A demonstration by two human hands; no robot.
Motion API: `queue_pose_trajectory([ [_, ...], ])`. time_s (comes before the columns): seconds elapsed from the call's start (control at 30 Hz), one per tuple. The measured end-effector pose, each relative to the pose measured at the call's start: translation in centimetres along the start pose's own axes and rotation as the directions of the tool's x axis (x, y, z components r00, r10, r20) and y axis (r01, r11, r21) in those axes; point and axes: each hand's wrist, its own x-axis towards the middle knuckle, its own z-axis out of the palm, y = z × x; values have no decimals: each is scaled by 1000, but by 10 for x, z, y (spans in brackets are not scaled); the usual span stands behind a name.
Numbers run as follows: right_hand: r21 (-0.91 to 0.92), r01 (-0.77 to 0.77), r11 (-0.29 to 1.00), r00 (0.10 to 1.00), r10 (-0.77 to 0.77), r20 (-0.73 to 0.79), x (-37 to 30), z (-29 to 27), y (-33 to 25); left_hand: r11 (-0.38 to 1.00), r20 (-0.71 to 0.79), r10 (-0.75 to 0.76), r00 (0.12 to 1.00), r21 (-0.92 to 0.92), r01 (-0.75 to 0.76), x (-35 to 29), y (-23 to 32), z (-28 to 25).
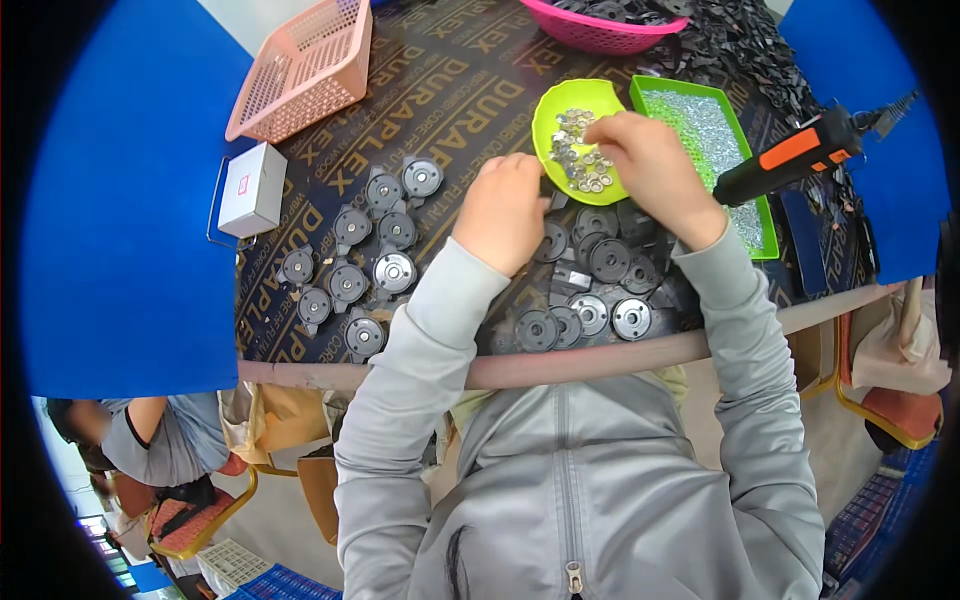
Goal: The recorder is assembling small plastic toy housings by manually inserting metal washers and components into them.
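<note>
My right hand (pixel 655 170) reaches over a lime-green bowl (pixel 548 110). Its fingers are pinched together among small silver metal rings (pixel 590 180), and the fingertips are partly hidden. Just left of the bowl, my left hand (pixel 503 212) is curled closed above the table; whatever it may hold is hidden under the fingers. Between my forearms lies a cluster of round dark grey plastic parts (pixel 608 260), some with a silver ring at the centre. Further left, several similar round parts (pixel 397 230) with silver centres are laid out in loose rows.
A green tray (pixel 768 225) of small silver pieces stands right of the bowl, beside a black and orange handheld power tool (pixel 800 155). Black parts (pixel 745 50) heap up behind. A pink basket (pixel 600 35), a peach basket (pixel 300 75) and a white box (pixel 252 190) stand around.
</note>
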Motion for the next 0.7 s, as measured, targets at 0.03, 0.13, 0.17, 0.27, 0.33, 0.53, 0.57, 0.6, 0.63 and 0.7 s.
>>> queue_pose_trajectory([
  [0.03,-41,7,999,1000,-7,16,-2,2,5,1000,20,-23,1000,-17,23,0,-3,1],
  [0.13,-32,15,999,994,-11,111,-10,8,9,974,120,-162,979,-139,178,3,-2,2],
  [0.17,-15,0,1000,995,1,102,-10,10,8,964,126,-216,968,-130,232,2,2,0],
  [0.27,-62,-10,998,993,17,118,-10,11,9,956,265,-239,934,-102,273,2,-1,-5],
  [0.33,-79,-14,997,991,25,130,-9,12,9,951,271,-249,930,-112,288,0,-2,-8],
  [0.53,-86,-72,994,961,92,262,-6,14,8,627,231,-492,839,-574,526,-3,11,-24],
  [0.57,-86,-89,992,960,108,259,-6,14,8,532,244,-482,842,-682,502,-5,15,-26],
  [0.6,-81,-104,991,959,121,256,-5,13,7,415,329,-484,811,-729,544,-8,24,-35],
  [0.63,-82,-117,990,956,134,260,-4,13,7,358,356,-466,810,-761,541,-8,30,-40],
  [0.7,-57,-149,987,959,158,237,-3,12,6,203,439,-442,782,-800,564,-15,34,-41],
])
